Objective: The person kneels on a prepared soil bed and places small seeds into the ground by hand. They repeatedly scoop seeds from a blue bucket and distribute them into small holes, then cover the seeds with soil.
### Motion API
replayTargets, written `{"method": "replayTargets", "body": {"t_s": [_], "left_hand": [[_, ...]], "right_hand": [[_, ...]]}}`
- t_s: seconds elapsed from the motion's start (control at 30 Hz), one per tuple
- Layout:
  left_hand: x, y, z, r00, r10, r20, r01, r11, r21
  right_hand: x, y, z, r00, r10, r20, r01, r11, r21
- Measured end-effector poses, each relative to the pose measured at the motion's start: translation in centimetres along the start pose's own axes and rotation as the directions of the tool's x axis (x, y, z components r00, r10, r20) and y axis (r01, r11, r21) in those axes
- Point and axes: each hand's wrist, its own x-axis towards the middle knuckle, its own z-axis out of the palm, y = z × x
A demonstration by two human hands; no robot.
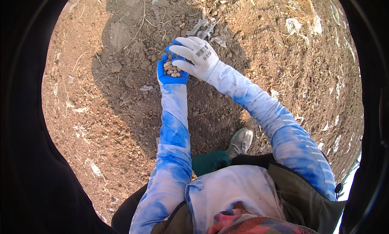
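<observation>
My left hand [172,78], in a glove with a blue coated palm, is turned palm up and cups several peanuts in their shells [172,70]. Over it reaches my right hand [196,56], its glove showing a pale back with printed writing. The right fingertips are at the left fingers and the edge of the peanuts; whether they pinch anything is hidden. Both forearms wear blue and white tie-dyed sleeves.
Below the hands lies dry, crumbly soil [130,91] with clods and straw. A torn piece of clear plastic film [202,27] lies just beyond the hands, and more scraps [293,25] are at the right. A shoe [241,141] stands near my body.
</observation>
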Motion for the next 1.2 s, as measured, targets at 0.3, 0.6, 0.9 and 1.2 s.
{"method": "replayTargets", "body": {"t_s": [0.3, 0.6, 0.9, 1.2], "left_hand": [[1.0, 2.9, 2.6, 0.99, 0.037, -0.138, -0.049, 0.995, -0.087], [-2.4, 9.5, 4.1, 0.979, 0.202, -0.011, -0.201, 0.969, -0.142], [-3.9, 12.1, 9.3, 0.929, 0.366, 0.061, -0.355, 0.924, -0.145], [-2.5, 10.6, 6.5, 0.972, 0.221, 0.078, -0.21, 0.969, -0.129]], "right_hand": [[-10.0, 19.8, -6.8, 0.277, 0.795, -0.54, -0.743, 0.533, 0.404], [-3.9, 14.9, 3.7, 0.477, 0.818, -0.321, -0.788, 0.56, 0.255], [4.8, -5.1, 10.8, 0.734, 0.307, 0.605, -0.442, 0.893, 0.085], [-0.8, 12.4, -1.6, 0.494, 0.772, 0.399, -0.507, 0.629, -0.589]]}}
